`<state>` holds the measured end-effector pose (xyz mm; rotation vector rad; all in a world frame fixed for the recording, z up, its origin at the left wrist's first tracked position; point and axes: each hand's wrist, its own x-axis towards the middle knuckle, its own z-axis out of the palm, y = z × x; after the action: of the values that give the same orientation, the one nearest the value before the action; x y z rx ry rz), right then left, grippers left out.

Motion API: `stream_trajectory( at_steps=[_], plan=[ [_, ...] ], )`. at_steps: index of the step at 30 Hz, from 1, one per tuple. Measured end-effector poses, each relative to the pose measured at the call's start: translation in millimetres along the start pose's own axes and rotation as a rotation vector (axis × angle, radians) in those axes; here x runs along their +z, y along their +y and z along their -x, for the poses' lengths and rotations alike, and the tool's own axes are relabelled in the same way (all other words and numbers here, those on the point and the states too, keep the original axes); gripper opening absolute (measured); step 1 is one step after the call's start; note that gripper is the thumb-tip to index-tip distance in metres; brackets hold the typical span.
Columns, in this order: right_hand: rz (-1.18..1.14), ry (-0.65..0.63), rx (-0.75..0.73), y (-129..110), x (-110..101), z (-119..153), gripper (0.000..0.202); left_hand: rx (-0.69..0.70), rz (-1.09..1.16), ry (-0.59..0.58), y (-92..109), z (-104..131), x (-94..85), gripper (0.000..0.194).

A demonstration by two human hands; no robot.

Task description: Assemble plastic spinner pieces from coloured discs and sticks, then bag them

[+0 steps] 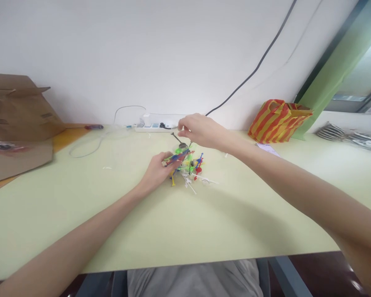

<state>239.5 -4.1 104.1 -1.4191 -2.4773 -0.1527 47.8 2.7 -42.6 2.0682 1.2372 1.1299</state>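
Observation:
My left hand [157, 169] is closed around a bundle of colourful plastic pieces [181, 156], thin sticks with arrow-like tips in blue, red, green and yellow. Beside those fingers, more such pieces lie on the table, among them a red one [198, 170] with a round disc and white ones [188, 181]. My right hand [200, 128] is raised just above and behind the bundle, its fingertips pinched together. Whatever they hold, if anything, is too small or hidden to make out. A black stick-like piece [177, 139] with a round base sticks up below those fingertips.
Against the wall lies a white power strip [154, 128] with plugs and a thin white cable [92, 152]. A cardboard box [21, 111] and a screwdriver [94, 127] are on the left. To the right stand a red-yellow striped bag [276, 121] and a paper slip [267, 149].

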Motion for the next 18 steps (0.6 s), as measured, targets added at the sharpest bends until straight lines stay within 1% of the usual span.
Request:
stream_trajectory(
  at_steps=[3, 8, 10, 13, 16, 18],
  plan=[
    [-0.019, -0.039, 0.046, 11.4, -1.6, 1.7, 0.024, 0.002, -0.004, -0.013, 0.0, 0.5, 0.6, 0.035],
    [-0.225, -0.122, 0.007, 26.7, -3.7, 10.6, 0.029, 0.018, 0.013, -0.041, 5.6, 2.7, 1.3, 0.035],
    [-0.280, -0.108, -0.020, 28.4, -3.3, 13.0, 0.029, 0.017, 0.027, -0.050, 7.4, 3.4, 1.5, 0.037],
    [-0.298, -0.063, -0.059, 26.9, -1.3, 13.5, 0.027, 0.004, 0.046, -0.063, 8.3, 3.8, 1.6, 0.040],
    [-0.224, -0.011, -0.045, 23.3, 2.4, 11.3, 0.021, 0.010, 0.033, -0.059, 7.1, 3.9, 1.7, 0.039],
    [-0.140, 0.027, -0.030, 21.2, 5.5, 9.5, 0.022, 0.010, 0.014, -0.042, 5.6, 4.0, 1.9, 0.037]
  ],
)
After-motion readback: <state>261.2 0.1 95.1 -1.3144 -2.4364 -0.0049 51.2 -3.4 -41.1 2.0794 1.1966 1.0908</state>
